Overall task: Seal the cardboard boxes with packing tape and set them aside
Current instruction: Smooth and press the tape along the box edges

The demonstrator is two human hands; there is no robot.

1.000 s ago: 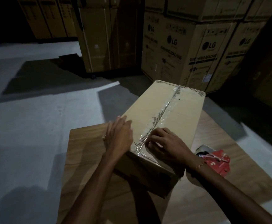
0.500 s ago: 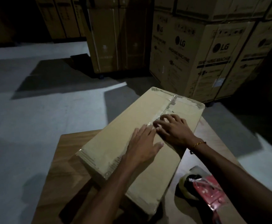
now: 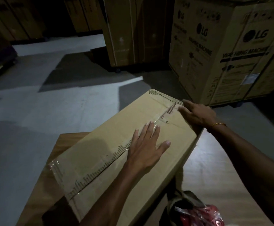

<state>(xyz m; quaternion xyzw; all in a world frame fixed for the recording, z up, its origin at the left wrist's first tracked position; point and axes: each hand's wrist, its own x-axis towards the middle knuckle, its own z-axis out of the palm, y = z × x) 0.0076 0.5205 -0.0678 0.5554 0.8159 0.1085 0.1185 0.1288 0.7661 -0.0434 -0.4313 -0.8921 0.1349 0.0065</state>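
Cardboard box (image 3: 100, 154) fills the centre of the frame, lying slantwise on a wooden table (image 3: 71, 141), its long top running from lower left to upper right. Clear tape (image 3: 116, 152) runs down the middle seam, wrinkled and shiny, with more tape across the near end at lower left. Left hand (image 3: 147, 147) lies flat on the top, fingers straight and spread, palm pressing right over the taped seam around mid-box. Right hand (image 3: 196, 114) is up at the far end, upper right of centre, fingers extended and close together, laid on the top by the tape's end near the box's right edge; a gold bracelet (image 3: 218, 124) sits on that wrist. Neither hand grips anything. At the bottom right, beside the box's near corner, a red tape dispenser (image 3: 201, 216) rests on the table, partly cut off by the frame. Behind, across the pale floor (image 3: 35, 111), big cartons (image 3: 230, 54) stand in the gloom, upper right and upper centre.
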